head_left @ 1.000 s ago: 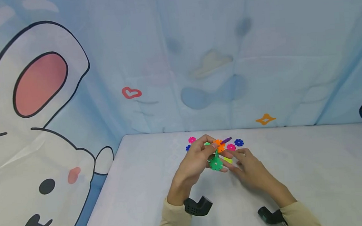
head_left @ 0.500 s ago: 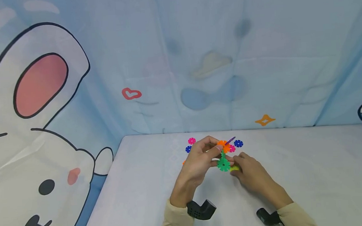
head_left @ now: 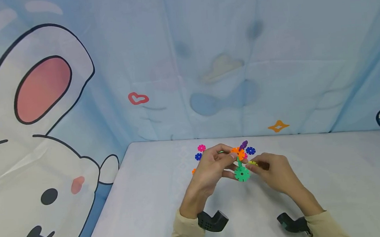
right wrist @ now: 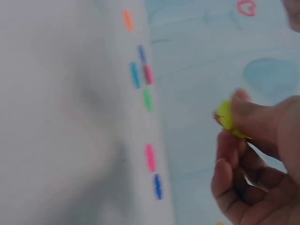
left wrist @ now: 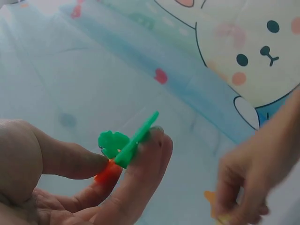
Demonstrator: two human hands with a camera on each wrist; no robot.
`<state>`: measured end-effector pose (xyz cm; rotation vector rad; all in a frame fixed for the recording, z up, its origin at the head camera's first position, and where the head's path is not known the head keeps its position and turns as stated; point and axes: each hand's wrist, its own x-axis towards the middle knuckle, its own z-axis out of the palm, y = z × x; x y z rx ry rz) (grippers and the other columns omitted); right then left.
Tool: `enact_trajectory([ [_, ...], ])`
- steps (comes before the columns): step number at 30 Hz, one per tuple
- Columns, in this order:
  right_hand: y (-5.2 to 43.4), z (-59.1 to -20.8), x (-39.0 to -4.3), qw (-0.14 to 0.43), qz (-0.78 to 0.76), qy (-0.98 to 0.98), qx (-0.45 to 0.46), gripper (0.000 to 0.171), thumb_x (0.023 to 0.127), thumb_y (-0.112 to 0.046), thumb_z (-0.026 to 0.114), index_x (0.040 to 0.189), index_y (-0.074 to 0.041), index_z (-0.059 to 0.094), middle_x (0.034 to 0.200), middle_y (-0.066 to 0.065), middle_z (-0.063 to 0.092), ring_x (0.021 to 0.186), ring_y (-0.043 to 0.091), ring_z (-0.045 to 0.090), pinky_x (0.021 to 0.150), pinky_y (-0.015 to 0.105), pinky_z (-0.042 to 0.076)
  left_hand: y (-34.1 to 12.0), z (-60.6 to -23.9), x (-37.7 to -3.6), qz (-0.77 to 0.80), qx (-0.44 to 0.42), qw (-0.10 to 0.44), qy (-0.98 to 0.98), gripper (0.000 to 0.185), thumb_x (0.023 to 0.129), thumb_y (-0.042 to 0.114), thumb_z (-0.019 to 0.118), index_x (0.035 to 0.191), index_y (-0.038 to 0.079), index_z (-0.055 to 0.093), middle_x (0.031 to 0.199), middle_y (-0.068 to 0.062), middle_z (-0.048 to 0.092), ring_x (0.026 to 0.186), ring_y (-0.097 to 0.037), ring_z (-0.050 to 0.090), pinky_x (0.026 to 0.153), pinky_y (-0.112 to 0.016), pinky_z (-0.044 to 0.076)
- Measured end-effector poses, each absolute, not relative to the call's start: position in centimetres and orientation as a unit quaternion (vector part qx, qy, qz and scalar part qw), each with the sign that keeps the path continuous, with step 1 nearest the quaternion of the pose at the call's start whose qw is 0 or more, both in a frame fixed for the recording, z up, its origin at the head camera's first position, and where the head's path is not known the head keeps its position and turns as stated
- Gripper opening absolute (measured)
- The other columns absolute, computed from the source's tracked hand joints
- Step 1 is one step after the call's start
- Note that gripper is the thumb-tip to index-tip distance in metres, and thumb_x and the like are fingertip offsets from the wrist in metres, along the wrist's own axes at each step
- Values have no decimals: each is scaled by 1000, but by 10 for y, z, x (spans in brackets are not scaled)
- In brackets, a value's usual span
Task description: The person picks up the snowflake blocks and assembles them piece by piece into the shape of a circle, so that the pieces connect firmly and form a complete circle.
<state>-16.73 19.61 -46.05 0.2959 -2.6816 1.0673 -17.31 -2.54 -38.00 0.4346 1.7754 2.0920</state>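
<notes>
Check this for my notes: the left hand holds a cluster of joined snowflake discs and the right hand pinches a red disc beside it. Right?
Not quite. The disc pinched by the right hand is yellow, not red, as the right wrist view shows. The rest holds: the left hand grips the cluster of joined discs, and the right hand is beside it.

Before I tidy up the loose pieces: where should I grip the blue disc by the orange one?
Pinch the blue disc by its notched rim, from above. It lies flat on the table, so only its edges give fingers purchase.
</notes>
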Motion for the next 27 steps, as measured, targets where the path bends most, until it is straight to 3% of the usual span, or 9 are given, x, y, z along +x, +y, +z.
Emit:
enact_trajectory([
  [5, 203, -424, -151, 147, 461, -872, 74, 26, 107, -17, 64, 127, -3, 73, 101, 9, 78, 84, 1, 73, 73, 12, 57, -25, -379, -172, 736, 176, 201, 622, 18, 105, 9, 58, 114, -6, 65, 112, -34, 75, 71, -14, 73, 66, -31, 67],
  [9, 204, -400, -140, 159, 549, -818, 66, 33, 108, -12, 62, 138, 1, 66, 104, 7, 77, 88, 1, 76, 85, 9, 58, -24, -379, -171, 740, 184, 213, 611, 20, 106, 12, 59, 112, -6, 67, 104, -30, 77, 71, -14, 75, 67, -35, 67],
  [14, 201, -386, -130, 204, 631, -746, 59, 33, 100, 0, 69, 132, 5, 68, 85, 1, 73, 74, 12, 75, 80, 17, 62, -22, -381, -170, 742, 192, 226, 601, 17, 105, 15, 61, 105, -1, 67, 95, -19, 79, 69, -13, 74, 65, -34, 67],
  [20, 199, -382, -125, 216, 641, -733, 71, 25, 99, 4, 70, 123, 6, 70, 78, 3, 72, 68, 14, 71, 73, 16, 61, -21, -378, -167, 715, 213, 222, 627, 19, 108, 15, 59, 107, -3, 64, 105, -31, 76, 71, -13, 75, 63, -31, 66],
  [27, 199, -380, -124, 251, 588, -763, 96, 23, 97, 7, 70, 120, 4, 74, 75, 0, 69, 67, 10, 70, 67, 16, 58, -19, -373, -161, 686, 226, 185, 666, 19, 108, 13, 60, 107, -5, 64, 107, -31, 75, 71, -11, 73, 60, -30, 65],
])
